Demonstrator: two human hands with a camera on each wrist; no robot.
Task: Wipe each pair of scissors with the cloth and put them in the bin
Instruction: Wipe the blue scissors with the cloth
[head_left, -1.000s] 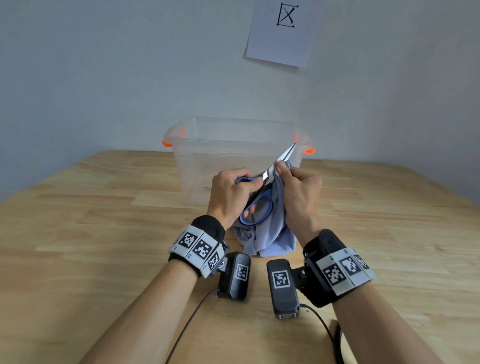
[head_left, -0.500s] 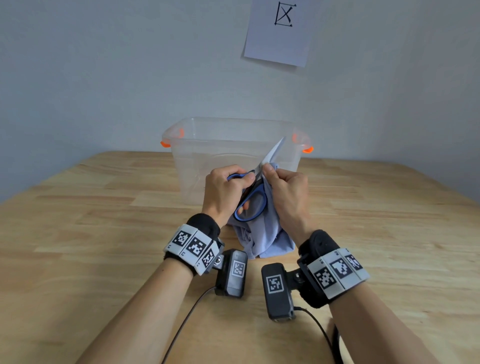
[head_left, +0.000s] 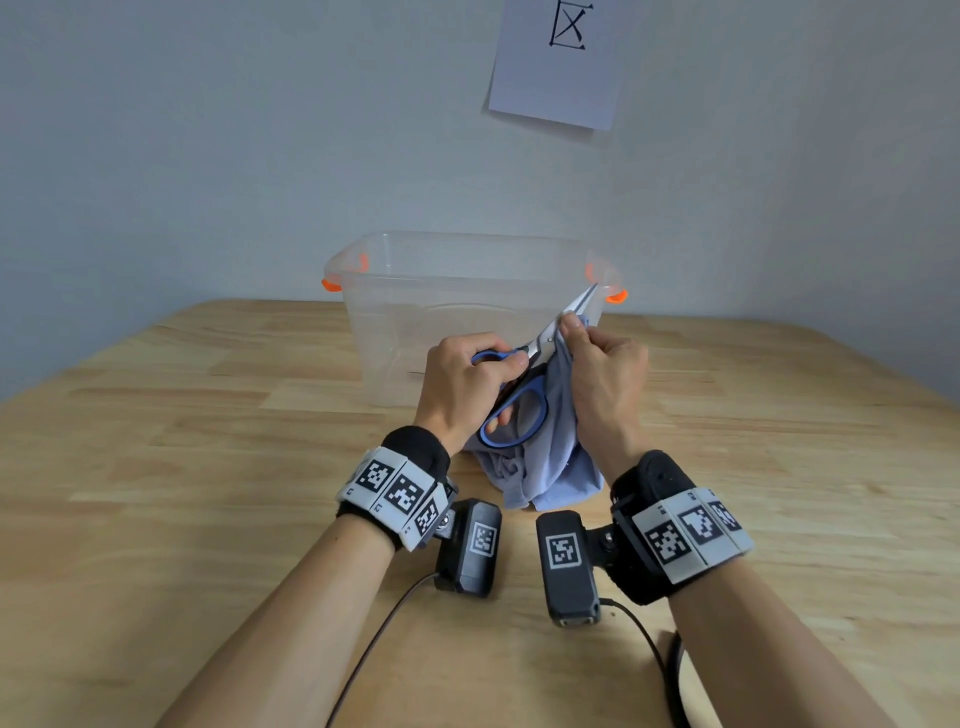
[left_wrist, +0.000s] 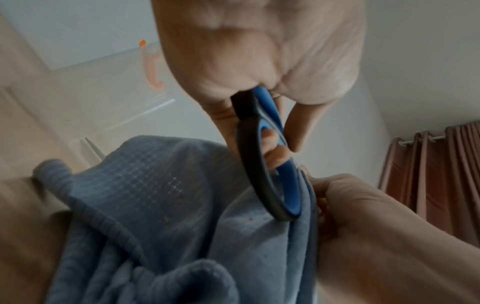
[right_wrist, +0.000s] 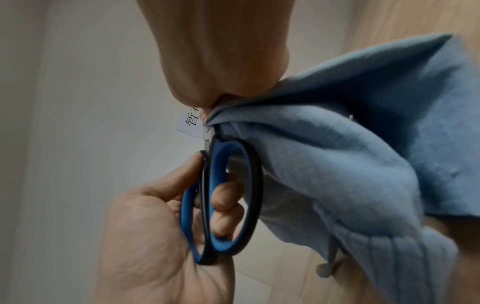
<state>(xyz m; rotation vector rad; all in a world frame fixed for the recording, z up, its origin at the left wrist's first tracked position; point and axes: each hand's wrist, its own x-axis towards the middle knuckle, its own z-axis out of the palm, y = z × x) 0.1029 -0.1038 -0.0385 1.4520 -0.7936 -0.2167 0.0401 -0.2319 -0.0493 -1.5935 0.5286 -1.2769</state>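
Observation:
My left hand (head_left: 467, 382) grips the blue-handled scissors (head_left: 519, 400) by their handle loops, fingers through them, blades pointing up and right toward the bin. The same scissors (left_wrist: 270, 170) (right_wrist: 228, 197) show in both wrist views. My right hand (head_left: 602, 374) pinches the light blue cloth (head_left: 545, 467) around the blades near their middle; the blade tips stick out past my fingers. The cloth (right_wrist: 350, 164) hangs down to the table. A clear plastic bin (head_left: 395, 312) with orange latches stands just behind my hands.
The wooden table (head_left: 156, 467) stretches wide on both sides. A sheet of paper (head_left: 556, 67) with a drawn symbol hangs on the wall above the bin. Cables (head_left: 374, 639) run from the wrist cameras toward me. Curtains (left_wrist: 436, 185) hang at the right.
My right hand with the cloth has slid up along the blades toward the tips after sitting lower near the pivot half a second ago. The left hand keeps its grip on the handles.

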